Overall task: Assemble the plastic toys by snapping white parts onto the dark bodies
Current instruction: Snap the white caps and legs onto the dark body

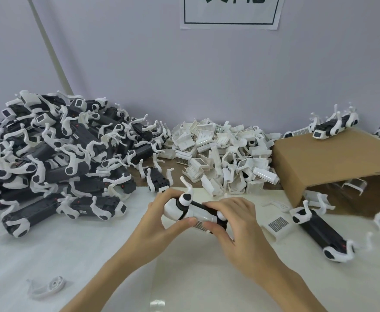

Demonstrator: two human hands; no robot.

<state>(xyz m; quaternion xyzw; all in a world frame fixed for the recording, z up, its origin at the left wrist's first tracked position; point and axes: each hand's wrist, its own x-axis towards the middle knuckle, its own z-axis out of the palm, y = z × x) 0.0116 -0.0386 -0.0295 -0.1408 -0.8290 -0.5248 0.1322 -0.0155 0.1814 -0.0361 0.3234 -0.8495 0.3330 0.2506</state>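
Progress, judged from the layout: a large heap of dark grey plastic toy bodies with white curved legs (49,158) fills the left of the white-covered surface (72,255). Whether these count as finished or still lack a part cannot be told from here. A loose pile of white plastic shell parts, some with printed grille labels (225,154), sits at centre rear, so plenty of stock appears to remain. One assembled toy with white end caps (335,124) lies on top of a brown cardboard box (319,161) at right. A further dark-bodied toy with white legs (319,233) lies on the surface to the right of the hands, with a single white grille-labelled shell (279,224) just beside it. A stray white leg piece with a round hub (47,287) lies alone at lower left.

Work in hand: one dark toy body carrying a white shell (193,210) is held above the surface at centre, between both hands.

Left hand (162,217): grip closed around the toy's left end, thumb below, fingers curled over the top behind the round white hub.

Right hand (231,221): grip closed on the toy's right end, fingers arched over the top, fingertips pressing down on the white shell. Judgement: the shell is being pressed home; whether it has clicked cannot be told.
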